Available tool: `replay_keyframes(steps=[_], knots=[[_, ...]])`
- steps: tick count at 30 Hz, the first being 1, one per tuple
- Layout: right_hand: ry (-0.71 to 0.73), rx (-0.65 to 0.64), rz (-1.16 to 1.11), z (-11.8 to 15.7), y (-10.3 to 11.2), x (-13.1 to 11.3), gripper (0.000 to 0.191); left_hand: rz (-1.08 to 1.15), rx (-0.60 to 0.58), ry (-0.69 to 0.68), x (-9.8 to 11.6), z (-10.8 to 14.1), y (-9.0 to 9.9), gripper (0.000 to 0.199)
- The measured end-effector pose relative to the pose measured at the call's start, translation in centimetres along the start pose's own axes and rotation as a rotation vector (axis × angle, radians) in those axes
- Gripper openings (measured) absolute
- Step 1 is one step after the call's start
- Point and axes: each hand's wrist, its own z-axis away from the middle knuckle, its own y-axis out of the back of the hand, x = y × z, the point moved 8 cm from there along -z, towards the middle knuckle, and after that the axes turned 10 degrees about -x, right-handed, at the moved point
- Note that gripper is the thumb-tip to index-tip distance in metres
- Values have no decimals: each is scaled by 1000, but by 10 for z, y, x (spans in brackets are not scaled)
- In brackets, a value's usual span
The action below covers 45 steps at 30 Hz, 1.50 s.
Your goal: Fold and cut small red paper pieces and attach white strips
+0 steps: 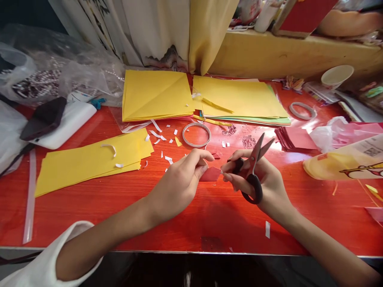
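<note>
My left hand [187, 175], fingers pinched together, holds a small dark red paper piece [210, 174] above the red table [167, 235]. Just to its right, my right hand [263, 183] has the black-handled scissors [254, 161] hooked on its fingers, with the blades parted and pointing up and away. Its thumb and a fingertip meet near the right corner of the red paper; whether they grip it is too small to tell. Behind my left hand lies a roll of tape [196, 134], flat on the table. White paper scraps [168, 159] are scattered left of the roll.
Yellow paper stacks lie at the back left [157, 95], back right [239, 97] and left [92, 159]. Dark red sheets [296, 138], a second tape ring [303, 111] and a yellow cup [344, 159] are on the right. A phone [44, 117] rests at the far left.
</note>
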Motion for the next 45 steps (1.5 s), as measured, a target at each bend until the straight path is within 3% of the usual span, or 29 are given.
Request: replay_keyframes(steps=[9, 14, 20, 23, 26, 34, 38, 41, 45], knots=[[-18, -16, -18, 2, -1, 1, 25, -27, -9, -37, 3, 1, -2, 16], [-20, 12, 82, 3, 1, 1, 24, -54, -30, -69, 5, 0, -4, 17], [-32, 102, 196, 1, 22, -4, 28, -131, 14, -22, 4, -3, 14, 15], [-74, 71, 150, -2, 24, -3, 26, -197, -190, 25, -5, -5, 1, 14], [-121, 9, 65, -3, 18, 2, 24, -295, -360, -36, -8, -4, -16, 19], [-248, -231, -286, -4, -11, 27, 28, -532, -49, -446, 28, 4, -9, 17], [-266, -311, -418, -3, -20, 27, 29, -770, 53, -502, 34, 8, -6, 18], [-256, -256, -184, -3, -13, 22, 30, -958, 189, -362, 26, 5, 13, 17], [-69, -111, 613, -4, -1, -3, 36, -1078, 180, -69, 0, -5, 32, 28]])
